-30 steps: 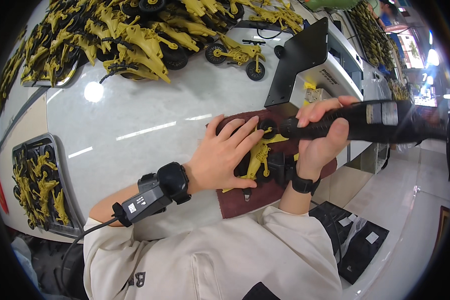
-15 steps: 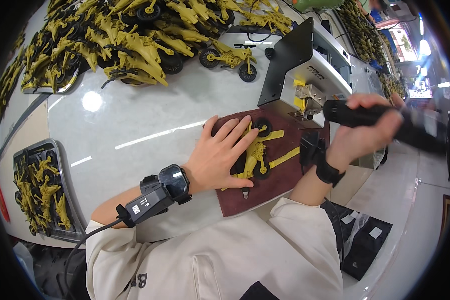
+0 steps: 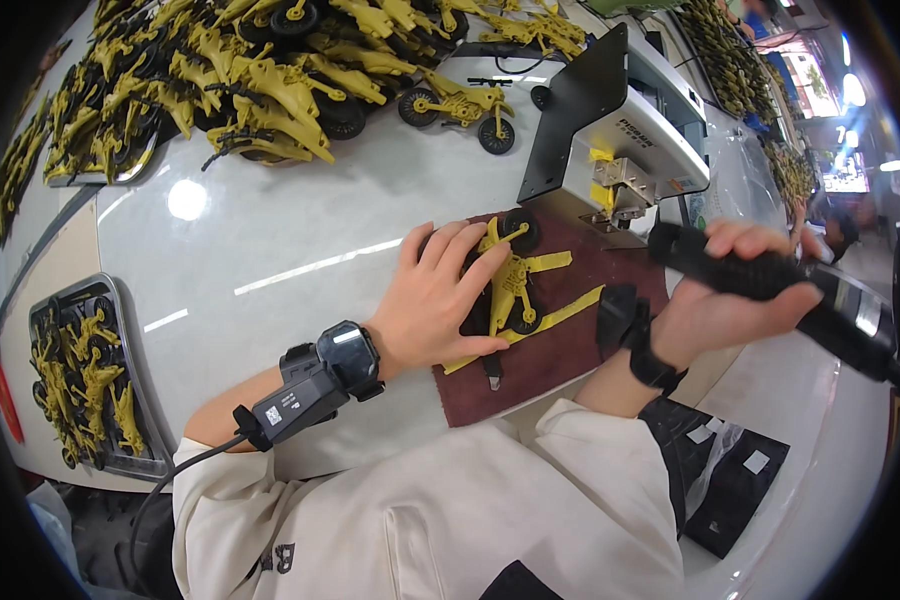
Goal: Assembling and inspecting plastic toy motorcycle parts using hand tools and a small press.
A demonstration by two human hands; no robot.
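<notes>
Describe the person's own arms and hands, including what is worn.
The left hand and right hand are gloveless; off-white sleeves leave the forearms bare. Worn at left: a glossy, rounded black module and a black box with a white label and black cable. At right: a black band and dark block.

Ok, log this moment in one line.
left hand: spread on bike | right hand: grips black tool, apart from bike | mat: under bike

Two hands point(image 3: 435, 295), one black tool point(image 3: 775, 273), one maroon cloth point(image 3: 570, 345), one toy motorcycle point(image 3: 509, 288) on it, two yellow strips point(image 3: 552, 261); piled motorcycles point(image 3: 280, 90) uncountable.
</notes>
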